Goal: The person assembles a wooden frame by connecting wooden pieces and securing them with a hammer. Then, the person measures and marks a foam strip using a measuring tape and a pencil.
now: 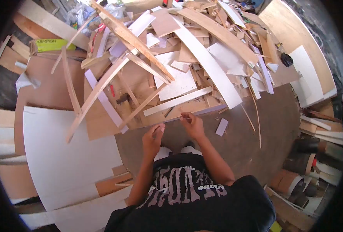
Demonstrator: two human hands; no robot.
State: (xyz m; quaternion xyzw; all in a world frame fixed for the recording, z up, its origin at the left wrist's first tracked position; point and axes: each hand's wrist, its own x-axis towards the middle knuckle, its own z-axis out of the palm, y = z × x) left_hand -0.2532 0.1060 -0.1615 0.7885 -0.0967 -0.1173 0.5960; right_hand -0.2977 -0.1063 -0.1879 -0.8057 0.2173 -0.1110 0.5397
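Note:
Both hands are raised in front of my body, near the close edge of a worktable (pixel 102 131) heaped with wood. My left hand (pixel 152 140) has its fingers curled in toward the thumb; anything between them is too small to make out. My right hand (pixel 193 126), a little higher and farther right, is bent in a similar pinch, and what it holds, if anything, is unclear. Just beyond the hands lies a narrow white strip of wood (pixel 178 101), with a thin dark stick (pixel 168 112) beside it. A frame of wooden slats (pixel 100 91) leans left of them.
Mixed offcuts and a long curved white board (pixel 206 62) cover the table. A hammer (pixel 122 98) rests among them. A large white panel (pixel 67 154) is at left, near a yellow-labelled box (pixel 51 45). A small pale block (pixel 222 127) lies on the floor; wood pieces (pixel 322 129) stack at right.

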